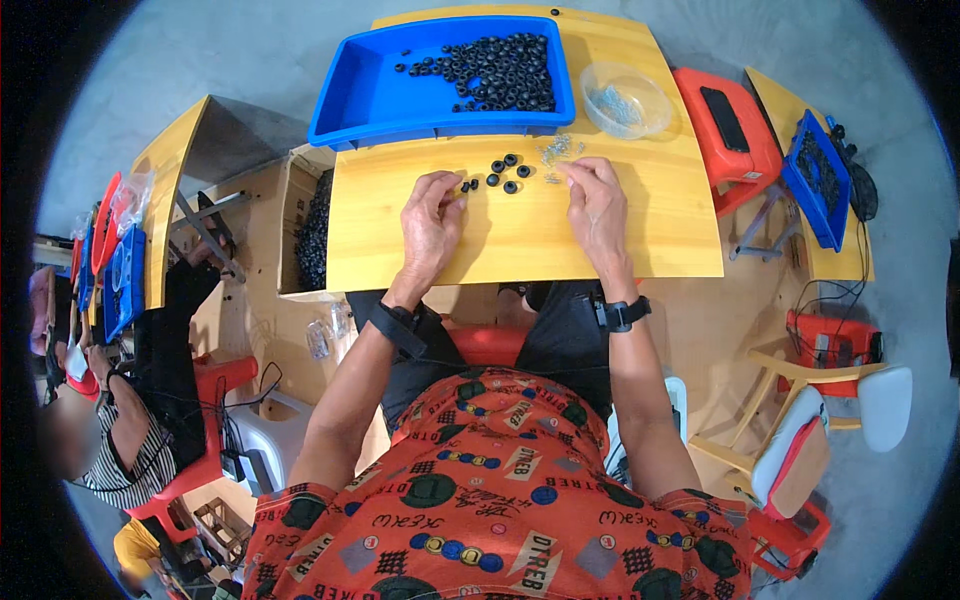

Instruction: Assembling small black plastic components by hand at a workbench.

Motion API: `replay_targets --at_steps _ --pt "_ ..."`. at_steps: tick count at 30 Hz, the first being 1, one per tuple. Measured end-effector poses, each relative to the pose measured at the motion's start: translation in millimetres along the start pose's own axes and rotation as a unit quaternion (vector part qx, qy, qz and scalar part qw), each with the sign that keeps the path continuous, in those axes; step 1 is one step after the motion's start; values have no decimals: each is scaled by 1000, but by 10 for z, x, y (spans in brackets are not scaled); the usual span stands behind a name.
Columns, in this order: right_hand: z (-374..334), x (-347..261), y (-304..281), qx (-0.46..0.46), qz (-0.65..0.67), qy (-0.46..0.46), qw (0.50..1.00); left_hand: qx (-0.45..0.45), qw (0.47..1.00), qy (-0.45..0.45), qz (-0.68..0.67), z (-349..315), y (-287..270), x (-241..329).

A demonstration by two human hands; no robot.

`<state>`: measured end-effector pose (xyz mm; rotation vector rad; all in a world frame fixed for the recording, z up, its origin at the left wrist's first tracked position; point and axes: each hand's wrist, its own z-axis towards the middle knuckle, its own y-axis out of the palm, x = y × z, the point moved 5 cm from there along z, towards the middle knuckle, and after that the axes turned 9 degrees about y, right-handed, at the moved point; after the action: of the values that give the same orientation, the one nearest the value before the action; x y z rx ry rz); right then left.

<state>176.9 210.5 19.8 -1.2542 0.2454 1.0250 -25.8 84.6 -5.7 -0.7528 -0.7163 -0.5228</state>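
My left hand (432,222) is above the yellow table (380,240), its thumb and fingers closed, with a small black part (468,186) at the fingertips. Several round black parts (510,172), ring-like with a hole or pale centre, lie between my two hands. My right hand (598,212) is also closed, thumb against fingers; whatever it pinches is too small to make out. Close to its fingertips lie small shiny metal pieces (556,150) in a loose scatter.
Beyond my hands stands a blue tray (375,85) with a heap of black parts. Right of it is a clear round bowl (655,105) holding metal pieces. A cardboard box (290,225) of black parts stands left of the table, a red stool (745,165) right. Another person (130,450) sits far left.
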Motion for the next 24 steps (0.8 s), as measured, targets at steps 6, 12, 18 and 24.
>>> replay_targets --at_steps 6,12,18,24 --pt "332 -17 84 11 -42 -74 996 9 1000 -2 -9 4 2 -14" --pt "280 61 226 -67 -91 -101 988 8 1000 -16 -15 8 -1 -28" --pt "68 100 -68 6 12 -41 999 11 1000 -15 -15 12 -30 16" --pt "-140 197 -190 -37 108 115 987 22 999 -23 -27 -2 -15 -52"
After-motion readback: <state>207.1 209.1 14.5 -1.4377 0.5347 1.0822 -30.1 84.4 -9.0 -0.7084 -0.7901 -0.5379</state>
